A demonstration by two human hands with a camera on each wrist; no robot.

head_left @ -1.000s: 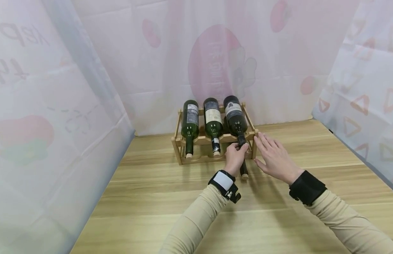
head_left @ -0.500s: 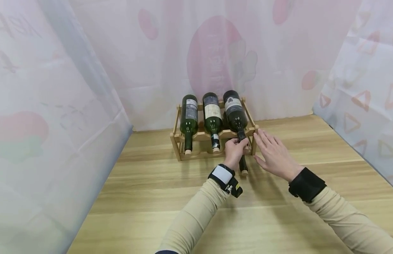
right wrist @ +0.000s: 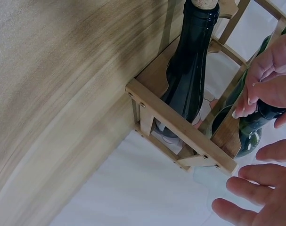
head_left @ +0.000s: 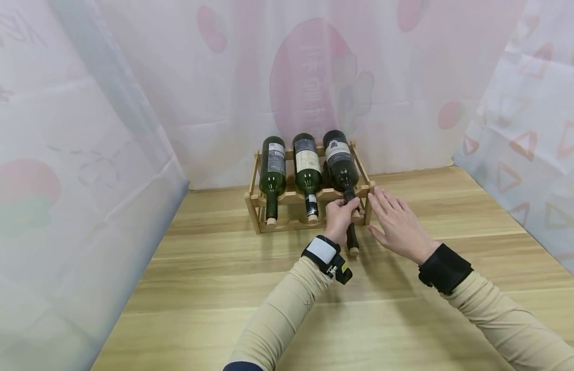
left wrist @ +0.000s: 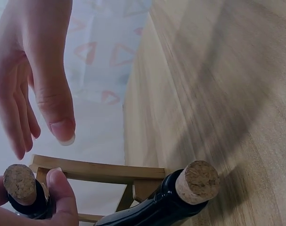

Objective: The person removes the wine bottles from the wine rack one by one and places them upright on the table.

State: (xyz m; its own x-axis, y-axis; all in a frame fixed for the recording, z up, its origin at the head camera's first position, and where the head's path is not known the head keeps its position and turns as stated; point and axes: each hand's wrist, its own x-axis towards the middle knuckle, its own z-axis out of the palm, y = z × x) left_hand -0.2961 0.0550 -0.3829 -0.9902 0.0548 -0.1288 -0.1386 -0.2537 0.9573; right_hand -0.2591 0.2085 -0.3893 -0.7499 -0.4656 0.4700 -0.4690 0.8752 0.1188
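My left hand [head_left: 339, 220] pinches the neck of the right-hand wine bottle [head_left: 341, 167] on the top tier of a wooden wine rack [head_left: 291, 199]. That bottle's cork [left wrist: 20, 183] shows between thumb and fingers in the left wrist view. Beside the rack's right front post is my right hand [head_left: 400, 226], fingers straight and holding nothing; whether its fingertips touch the post is unclear. Below the pinched neck, a lower wine bottle [right wrist: 192, 61] sticks out of the bottom tier, cork forward. A middle bottle [head_left: 308, 167] and a left bottle [head_left: 273, 172] lie on top, necks toward me.
The rack stands on a wood-grain table [head_left: 212, 288], close to the back curtain [head_left: 222, 103]. Printed curtains also hang at the left [head_left: 59, 206] and right [head_left: 528, 154] sides of the table.
The head view has tilted and shifted slightly. My left hand keeps its pinch on the bottle neck, and the right hand stays by the rack's right post.
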